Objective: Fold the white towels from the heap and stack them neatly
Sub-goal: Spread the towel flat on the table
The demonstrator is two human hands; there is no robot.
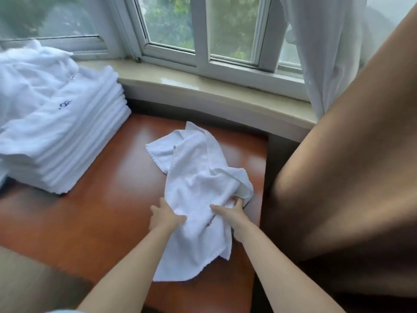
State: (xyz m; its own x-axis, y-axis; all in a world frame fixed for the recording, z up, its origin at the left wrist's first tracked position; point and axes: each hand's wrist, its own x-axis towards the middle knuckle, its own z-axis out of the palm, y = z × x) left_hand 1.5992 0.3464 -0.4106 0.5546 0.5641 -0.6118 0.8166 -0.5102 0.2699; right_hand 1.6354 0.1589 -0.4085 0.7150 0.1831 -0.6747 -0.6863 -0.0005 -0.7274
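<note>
Both hands grip crumpled white towel (198, 184) mid-tabletop (101, 211): left hand (165, 219), right hand (230, 212). Risk: near end overhangs front edge; uneven pull could skew fold.

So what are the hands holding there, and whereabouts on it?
Both grip the crumpled white towel on the table, around its middle: the left hand at its left edge, the right hand bunching cloth on its right side.
</note>
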